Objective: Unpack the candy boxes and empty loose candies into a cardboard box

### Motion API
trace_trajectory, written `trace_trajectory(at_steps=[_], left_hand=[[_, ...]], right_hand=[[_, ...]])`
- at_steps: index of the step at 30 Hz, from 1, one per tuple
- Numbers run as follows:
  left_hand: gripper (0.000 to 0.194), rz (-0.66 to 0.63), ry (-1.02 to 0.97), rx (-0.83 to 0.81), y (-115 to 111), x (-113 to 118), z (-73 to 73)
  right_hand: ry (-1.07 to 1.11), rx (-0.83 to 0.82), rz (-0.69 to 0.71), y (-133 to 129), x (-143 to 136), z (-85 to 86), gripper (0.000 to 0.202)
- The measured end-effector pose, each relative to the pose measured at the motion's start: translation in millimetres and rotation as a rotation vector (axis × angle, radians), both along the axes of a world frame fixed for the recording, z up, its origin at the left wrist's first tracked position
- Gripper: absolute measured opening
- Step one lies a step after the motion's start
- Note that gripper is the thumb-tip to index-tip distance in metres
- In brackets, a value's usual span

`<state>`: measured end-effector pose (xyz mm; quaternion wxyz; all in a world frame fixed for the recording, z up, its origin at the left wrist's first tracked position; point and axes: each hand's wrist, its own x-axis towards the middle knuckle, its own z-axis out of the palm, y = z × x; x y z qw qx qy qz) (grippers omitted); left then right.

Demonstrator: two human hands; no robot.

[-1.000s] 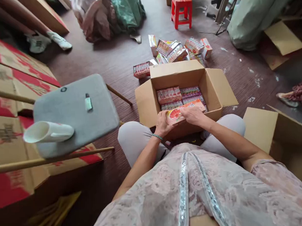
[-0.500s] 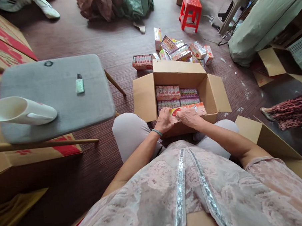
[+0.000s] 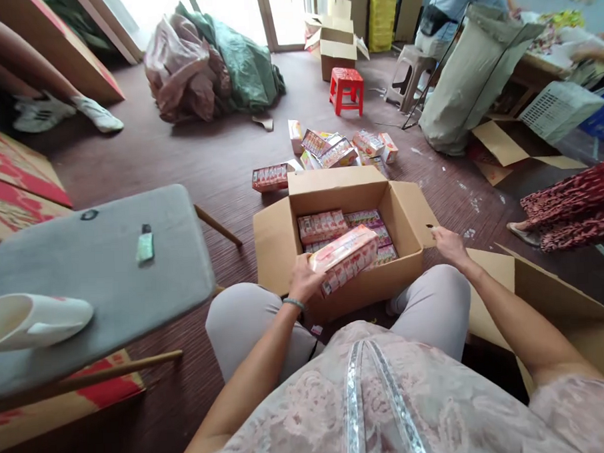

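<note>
My left hand point(image 3: 305, 280) grips one end of a pink and orange pack point(image 3: 347, 256), tilted above the near side of an open cardboard box point(image 3: 357, 287). Inside that box lie pink packs point(image 3: 322, 225) on the left and purple packs point(image 3: 364, 218) on the right. Beside the box's right flap point(image 3: 415, 211), my right hand point(image 3: 450, 245) is closed, its fingertips pinching something small and dark at the flap's edge, too small to name.
Loose packs point(image 3: 330, 150) lie in a heap beyond the box. A grey stool point(image 3: 108, 255) with a white jug point(image 3: 40, 321) stands left. Another open carton point(image 3: 494, 271) is at the right, a red stool point(image 3: 347, 91) farther off.
My right hand has let go of the pack and moved right to the box flap. My left hand has lifted and tilted the pack. The view has tipped up, showing more of the room.
</note>
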<state>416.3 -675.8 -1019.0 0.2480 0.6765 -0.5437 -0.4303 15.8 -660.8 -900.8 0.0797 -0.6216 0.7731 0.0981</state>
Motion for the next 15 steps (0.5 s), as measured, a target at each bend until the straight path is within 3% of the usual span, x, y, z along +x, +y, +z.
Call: trace_trajectory(at_steps=[2,4,6,8,10,12,13,15], left_hand=[[0.052,0.154,0.148,0.239,-20.7,-4.4,11.7],[0.047,0.202,0.333,0.372,-50.8,-16.4,29.3],[0.049,0.169,0.500,0.345,-91.6,-34.7,51.3],[0.060,0.123,0.756,0.191,-140.3,-54.7,72.5],[0.074,0.080,0.876,0.074,-187.2,-72.0,85.5],[0.081,0.027,0.831,0.023,-219.0,-84.4,83.2],[0.081,-0.013,0.750,0.017,-226.2,-88.7,75.0],[0.077,-0.122,0.483,0.047,-221.7,-93.1,45.1]], right_hand=[[-0.067,-0.099,-0.128,16.2,-0.5,-14.1,0.036],[-0.146,-0.106,-0.139,30.7,13.7,-30.5,0.033],[-0.206,-0.094,-0.103,40.0,34.9,-45.8,0.030],[-0.234,-0.075,-0.102,43.1,53.9,-57.5,0.029],[-0.247,-0.071,-0.113,41.4,65.3,-64.9,0.028],[-0.265,-0.089,-0.120,37.5,68.8,-69.2,0.029],[-0.279,-0.104,-0.124,35.3,68.4,-70.9,0.028],[-0.320,-0.133,-0.142,31.2,65.7,-74.3,0.028]])
